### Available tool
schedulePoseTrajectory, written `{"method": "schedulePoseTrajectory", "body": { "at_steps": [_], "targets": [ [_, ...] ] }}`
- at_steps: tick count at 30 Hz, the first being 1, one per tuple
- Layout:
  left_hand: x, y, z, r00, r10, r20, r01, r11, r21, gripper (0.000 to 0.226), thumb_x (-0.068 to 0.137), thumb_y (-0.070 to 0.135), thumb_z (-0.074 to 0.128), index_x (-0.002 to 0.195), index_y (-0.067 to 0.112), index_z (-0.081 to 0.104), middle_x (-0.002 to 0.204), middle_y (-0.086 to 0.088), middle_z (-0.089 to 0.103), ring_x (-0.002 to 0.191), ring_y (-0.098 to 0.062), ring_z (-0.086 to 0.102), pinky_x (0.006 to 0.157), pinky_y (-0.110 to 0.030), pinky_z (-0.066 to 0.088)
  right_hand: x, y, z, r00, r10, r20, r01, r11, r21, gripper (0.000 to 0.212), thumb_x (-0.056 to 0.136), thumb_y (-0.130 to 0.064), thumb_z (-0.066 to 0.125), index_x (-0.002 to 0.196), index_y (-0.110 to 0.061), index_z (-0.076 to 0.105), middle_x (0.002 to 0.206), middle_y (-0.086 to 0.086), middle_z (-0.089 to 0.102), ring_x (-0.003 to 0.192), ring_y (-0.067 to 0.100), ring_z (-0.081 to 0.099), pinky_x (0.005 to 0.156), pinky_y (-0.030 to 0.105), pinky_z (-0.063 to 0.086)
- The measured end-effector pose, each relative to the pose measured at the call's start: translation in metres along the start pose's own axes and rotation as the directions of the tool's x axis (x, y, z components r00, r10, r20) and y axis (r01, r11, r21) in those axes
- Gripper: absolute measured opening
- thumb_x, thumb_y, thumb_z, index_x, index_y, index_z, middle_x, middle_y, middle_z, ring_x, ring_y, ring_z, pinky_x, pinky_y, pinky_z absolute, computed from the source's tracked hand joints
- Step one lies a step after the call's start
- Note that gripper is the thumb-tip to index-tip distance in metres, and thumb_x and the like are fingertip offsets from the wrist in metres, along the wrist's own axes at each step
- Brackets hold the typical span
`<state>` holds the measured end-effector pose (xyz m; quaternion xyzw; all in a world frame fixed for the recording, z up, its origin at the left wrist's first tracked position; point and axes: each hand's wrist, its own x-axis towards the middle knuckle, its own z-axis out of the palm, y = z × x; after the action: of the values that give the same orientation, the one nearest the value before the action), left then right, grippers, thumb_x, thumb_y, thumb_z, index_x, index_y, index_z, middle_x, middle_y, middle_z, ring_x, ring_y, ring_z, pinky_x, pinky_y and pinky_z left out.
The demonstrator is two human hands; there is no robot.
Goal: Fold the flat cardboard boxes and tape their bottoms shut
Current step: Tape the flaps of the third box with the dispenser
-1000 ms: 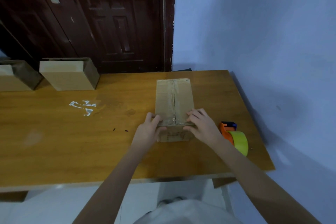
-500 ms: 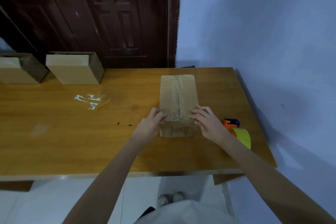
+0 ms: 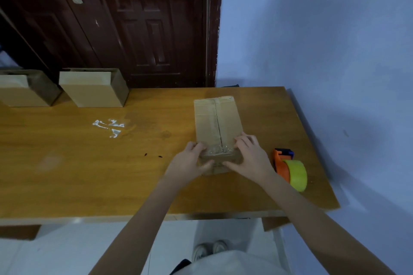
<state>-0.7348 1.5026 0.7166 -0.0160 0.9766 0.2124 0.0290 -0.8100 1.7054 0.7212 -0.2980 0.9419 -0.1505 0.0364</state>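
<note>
A brown cardboard box (image 3: pixel 207 123) lies on the wooden table (image 3: pixel 89 174), its taped seam facing up and running away from me. Clear tape wraps over its near edge. My left hand (image 3: pixel 187 164) holds the near left corner, fingers on top and thumb on the near face. My right hand (image 3: pixel 250 158) holds the near right corner the same way. The lower part of the near face is hidden behind both thumbs.
An orange tape dispenser with a yellow-green roll (image 3: pixel 288 168) lies just right of my right hand. Two folded boxes (image 3: pixel 89 91) (image 3: pixel 20 92) stand at the table's back left. White tape scraps (image 3: pixel 109 127) stick to the tabletop. A dark door and a blue wall border the table.
Both thumbs have slid down onto the box's near face and toward each other. The view has shifted slightly; the box stays where it was.
</note>
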Motion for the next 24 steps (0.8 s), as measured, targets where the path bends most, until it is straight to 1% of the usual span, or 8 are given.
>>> {"method": "schedulePoseTrajectory", "body": {
  "at_steps": [1,3,5,11,16,18,21,24],
  "targets": [
    [0.002,0.005,0.004,0.999,-0.016,-0.032,0.017,0.999,0.032,0.045,0.090,0.048,0.053,0.123,0.018,0.044,0.120,-0.004,0.045,0.089,-0.020,0.060,0.070,-0.028,0.052,0.000,-0.005,0.004,0.999,0.016,-0.033,-0.017,0.999,-0.031,0.052,0.081,-0.054,0.064,0.113,-0.014,0.056,0.129,-0.001,0.051,0.131,0.020,0.031,0.089,0.030,0.049],
    [0.004,0.013,0.008,0.995,-0.068,-0.076,0.073,0.996,0.058,0.041,0.090,0.045,0.056,0.115,0.015,0.044,0.114,-0.007,0.046,0.081,-0.024,0.060,0.065,-0.031,0.051,-0.001,-0.010,0.010,0.993,0.012,-0.120,-0.016,0.999,-0.037,0.044,0.081,-0.048,0.066,0.104,-0.011,0.058,0.118,0.002,0.056,0.124,0.024,0.039,0.077,0.028,0.052],
    [0.006,0.015,0.008,0.990,-0.084,-0.117,0.090,0.995,0.052,0.035,0.092,0.040,0.056,0.111,0.012,0.045,0.111,-0.008,0.047,0.077,-0.028,0.059,0.061,-0.031,0.046,-0.002,-0.009,0.013,0.986,-0.009,-0.166,0.007,1.000,-0.012,0.038,0.081,-0.042,0.068,0.099,-0.009,0.060,0.111,0.003,0.060,0.120,0.028,0.043,0.074,0.031,0.052],
    [0.003,0.007,0.006,0.984,-0.025,-0.177,0.023,1.000,-0.015,0.023,0.094,0.026,0.055,0.107,0.008,0.053,0.111,-0.012,0.052,0.074,-0.034,0.061,0.061,-0.041,0.052,-0.002,-0.004,0.014,0.977,-0.053,-0.207,0.064,0.997,0.045,0.022,0.085,-0.027,0.068,0.095,-0.008,0.065,0.105,0.004,0.063,0.116,0.031,0.046,0.079,0.035,0.053],
    [0.002,0.002,0.000,0.988,0.014,-0.156,-0.026,0.997,-0.072,0.017,0.095,0.016,0.052,0.106,0.005,0.054,0.107,-0.014,0.054,0.080,-0.037,0.062,0.063,-0.046,0.052,-0.004,0.005,0.012,0.970,-0.129,-0.208,0.146,0.987,0.070,0.010,0.087,-0.011,0.065,0.096,-0.008,0.067,0.113,0.004,0.065,0.117,0.033,0.047,0.086,0.036,0.052],
    [0.001,0.001,-0.001,0.991,0.017,-0.136,-0.028,0.997,-0.077,0.016,0.095,0.015,0.050,0.107,0.005,0.053,0.107,-0.014,0.053,0.082,-0.037,0.062,0.064,-0.046,0.051,-0.004,0.008,0.011,0.974,-0.149,-0.171,0.158,0.986,0.045,0.013,0.088,-0.008,0.062,0.100,-0.007,0.067,0.119,0.005,0.063,0.119,0.033,0.045,0.088,0.036,0.049],
    [0.001,0.000,-0.004,0.995,0.020,-0.098,-0.030,0.995,-0.095,0.017,0.095,0.010,0.048,0.111,0.005,0.053,0.110,-0.013,0.052,0.089,-0.035,0.064,0.068,-0.047,0.053,-0.005,0.009,0.009,0.975,-0.169,-0.144,0.172,0.985,0.012,0.018,0.085,-0.001,0.063,0.102,-0.006,0.067,0.121,0.008,0.063,0.119,0.035,0.047,0.088,0.040,0.052],
    [0.001,-0.003,-0.007,0.999,0.018,-0.035,-0.022,0.995,-0.094,0.028,0.092,-0.002,0.046,0.118,0.008,0.051,0.120,-0.009,0.051,0.101,-0.027,0.064,0.073,-0.043,0.054,-0.006,0.008,0.005,0.982,-0.161,-0.096,0.160,0.987,-0.020,0.029,0.085,0.002,0.061,0.112,-0.006,0.064,0.131,0.007,0.057,0.129,0.033,0.039,0.097,0.037,0.044]
  ]
}}
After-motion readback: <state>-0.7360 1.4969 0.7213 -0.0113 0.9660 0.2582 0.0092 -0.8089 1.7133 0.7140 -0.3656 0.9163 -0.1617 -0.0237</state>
